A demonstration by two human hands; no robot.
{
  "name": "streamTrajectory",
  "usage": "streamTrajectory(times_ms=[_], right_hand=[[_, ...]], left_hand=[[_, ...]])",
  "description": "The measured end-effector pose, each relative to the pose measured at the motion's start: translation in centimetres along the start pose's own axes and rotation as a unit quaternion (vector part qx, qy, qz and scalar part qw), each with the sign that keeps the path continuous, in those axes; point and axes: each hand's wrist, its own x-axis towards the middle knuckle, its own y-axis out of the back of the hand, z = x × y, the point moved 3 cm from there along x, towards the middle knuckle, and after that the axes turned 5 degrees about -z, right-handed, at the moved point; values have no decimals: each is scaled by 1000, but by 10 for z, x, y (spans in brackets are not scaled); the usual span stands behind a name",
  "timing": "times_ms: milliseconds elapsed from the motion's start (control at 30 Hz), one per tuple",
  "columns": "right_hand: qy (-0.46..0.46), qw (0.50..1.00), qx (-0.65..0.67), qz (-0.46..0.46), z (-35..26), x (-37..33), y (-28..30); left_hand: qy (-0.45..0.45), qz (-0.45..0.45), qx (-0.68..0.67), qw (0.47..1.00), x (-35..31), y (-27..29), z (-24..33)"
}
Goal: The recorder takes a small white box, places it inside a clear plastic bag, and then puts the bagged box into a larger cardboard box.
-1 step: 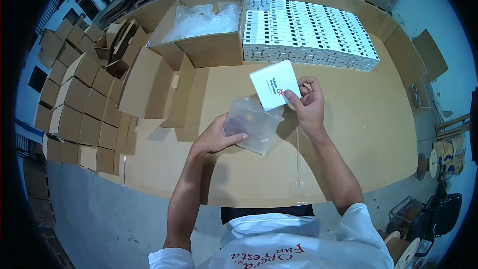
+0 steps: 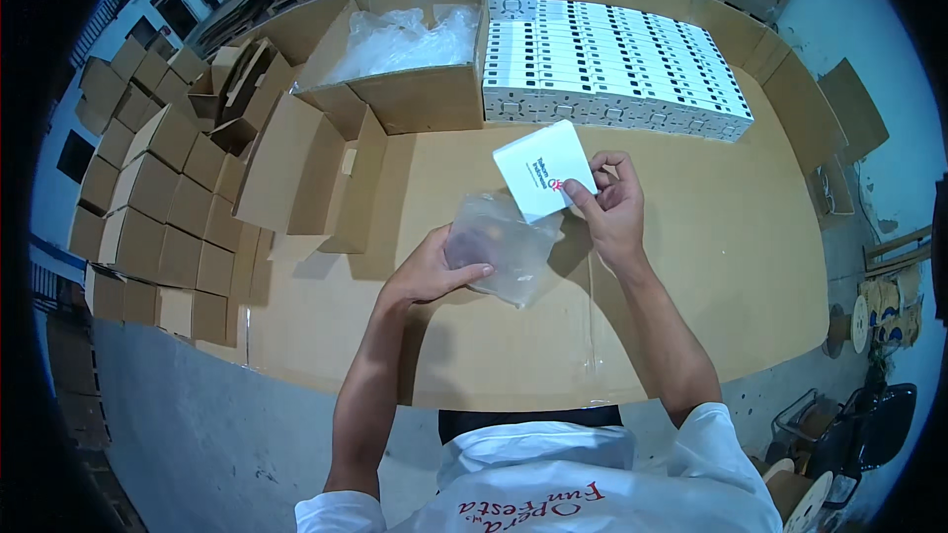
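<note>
A translucent plastic bag (image 2: 499,257) is gripped by my left hand (image 2: 434,266), the thumb lying across its front and the other fingers behind it. My right hand (image 2: 614,207) pinches a flat white square box (image 2: 541,163) with small dark and red print, its thumb on the printed face. The box is tilted, and its lower corner meets the upper edge of the bag; whether that corner is inside the bag I cannot tell. The fingers behind both things are hidden.
At the back of the cardboard-covered table (image 2: 691,286) several rows of white boxes (image 2: 612,59) are stacked. Left of them stands a carton (image 2: 420,99) full of clear plastic bags (image 2: 405,39). An open brown carton (image 2: 316,178) lies nearer, beside piled brown boxes (image 2: 158,197).
The white box in my right hand has shifted very slightly to the left. Both hands and the plastic bag look the same.
</note>
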Motion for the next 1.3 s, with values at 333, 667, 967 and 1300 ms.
streamTrajectory(times_ms=[333, 667, 967, 1300], right_hand=[[-32, 996, -50, -71, -10, 3, -3], [-16, 982, -155, -104, -2, 6, -2], [-64, 971, -183, -140, 3, 11, -10], [-244, 945, -134, -172, 14, -4, -36]], left_hand=[[-15, 10, 34, 999, -4, 0, 4], [-29, 35, 2, 999, 7, -3, -3], [8, 88, -97, 991, 20, 5, 3], [-99, 201, -242, 944, 19, 8, -11]])
